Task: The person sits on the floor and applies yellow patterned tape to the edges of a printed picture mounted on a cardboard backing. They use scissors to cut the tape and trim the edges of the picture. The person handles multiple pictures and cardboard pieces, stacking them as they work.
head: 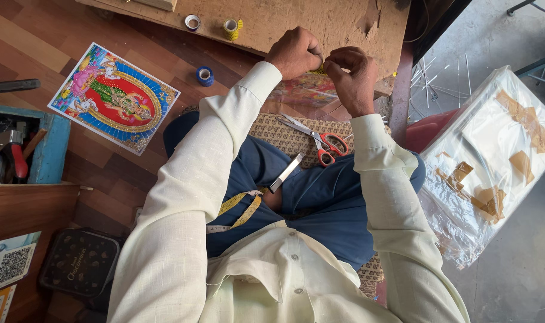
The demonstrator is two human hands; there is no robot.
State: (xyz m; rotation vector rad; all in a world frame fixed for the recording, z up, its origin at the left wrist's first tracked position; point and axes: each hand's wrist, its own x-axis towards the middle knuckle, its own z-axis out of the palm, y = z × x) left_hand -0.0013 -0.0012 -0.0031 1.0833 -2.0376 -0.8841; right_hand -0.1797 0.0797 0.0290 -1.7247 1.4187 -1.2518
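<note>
Brown board desk (344,24) ahead of you, plastic-wrapped bundle (493,161) at right, colourful print (114,97) on floor at left, red-handled scissors (320,140) in your lap, your left hand (295,52) and right hand (353,78) meeting, each grip pinched narrow on a small yellow strip (319,70) at the desk's near edge.

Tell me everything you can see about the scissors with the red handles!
The red-handled scissors with silver metal blades lie flat on the patterned beige cushion on the person's lap. The two blades are spread open a little and point up-left, while the two red plastic loops sit at the lower right, near the cream sleeve. Neither hand holds them: the left hand and right hand are busy higher up at the board's edge. A flat metal blade lies just below them.
</note>
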